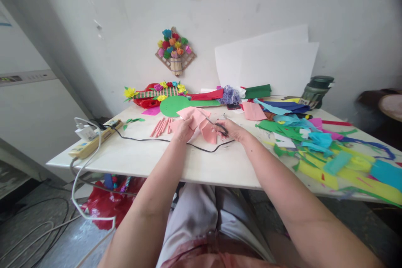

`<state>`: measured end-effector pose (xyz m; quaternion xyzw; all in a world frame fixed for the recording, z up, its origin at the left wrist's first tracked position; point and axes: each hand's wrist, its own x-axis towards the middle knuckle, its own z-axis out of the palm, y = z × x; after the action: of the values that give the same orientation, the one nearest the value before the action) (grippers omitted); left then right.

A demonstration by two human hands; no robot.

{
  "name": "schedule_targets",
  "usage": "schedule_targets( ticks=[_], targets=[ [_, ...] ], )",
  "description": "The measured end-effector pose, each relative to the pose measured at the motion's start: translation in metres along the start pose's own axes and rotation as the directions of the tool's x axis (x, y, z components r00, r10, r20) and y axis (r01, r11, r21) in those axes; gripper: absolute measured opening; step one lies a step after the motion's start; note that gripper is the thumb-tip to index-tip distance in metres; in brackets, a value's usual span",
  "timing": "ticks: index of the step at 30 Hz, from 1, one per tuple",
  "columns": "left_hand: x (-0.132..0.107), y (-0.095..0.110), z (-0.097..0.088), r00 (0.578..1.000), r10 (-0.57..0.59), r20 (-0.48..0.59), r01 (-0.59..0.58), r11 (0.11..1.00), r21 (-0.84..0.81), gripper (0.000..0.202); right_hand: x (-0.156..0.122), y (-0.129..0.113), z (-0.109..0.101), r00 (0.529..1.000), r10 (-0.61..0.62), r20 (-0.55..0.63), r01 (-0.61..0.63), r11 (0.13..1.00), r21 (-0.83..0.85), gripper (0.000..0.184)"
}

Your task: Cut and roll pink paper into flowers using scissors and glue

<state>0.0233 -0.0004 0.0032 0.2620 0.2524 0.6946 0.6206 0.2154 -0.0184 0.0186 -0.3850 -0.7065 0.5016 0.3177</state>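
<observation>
My left hand (185, 130) pinches a sheet of pink crepe paper (194, 116) above the middle of the white table. In my right hand (231, 129) is a pair of scissors (222, 129) with dark handles, its blades reaching left to the paper. A flap of the pink paper hangs down below the blades. Left of my left hand lie several thin rolled pink paper strips (161, 127). Behind the paper is a round green piece (172, 106) with a long green strip to its right.
A black cord (147, 139) crosses the table (125, 163) from the power strip (91, 138) at left. Coloured paper scraps (314, 146) cover the right side, near a dark green bottle (317, 91). Paper flowers on a lattice (160, 91) lie at the back.
</observation>
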Motion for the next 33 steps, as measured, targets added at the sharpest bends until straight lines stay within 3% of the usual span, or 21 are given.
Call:
schedule_targets(
  ticks=[9, 18, 23, 33],
  targets=[
    [-0.002, 0.001, 0.002, 0.999, -0.019, -0.046, 0.019, 1.0, -0.004, 0.023, -0.002, -0.002, 0.002, 1.0, 0.028, 0.009, -0.028, 0.999, 0.034, 0.029],
    [-0.001, -0.003, 0.0, 0.997, -0.06, 0.045, 0.058, 0.997, 0.056, 0.021, 0.003, 0.008, -0.004, 0.999, -0.023, 0.037, 0.021, 0.999, 0.037, 0.035],
    [-0.001, -0.004, -0.001, 0.998, -0.057, 0.021, 0.056, 0.997, 0.053, 0.02, 0.004, 0.01, -0.003, 1.0, -0.019, 0.02, 0.018, 0.999, 0.043, 0.034],
    [-0.005, -0.002, 0.003, 0.993, -0.075, 0.089, 0.069, 0.996, 0.063, 0.023, 0.005, 0.009, -0.002, 1.0, -0.016, 0.007, 0.016, 0.998, 0.06, 0.033]
  ],
)
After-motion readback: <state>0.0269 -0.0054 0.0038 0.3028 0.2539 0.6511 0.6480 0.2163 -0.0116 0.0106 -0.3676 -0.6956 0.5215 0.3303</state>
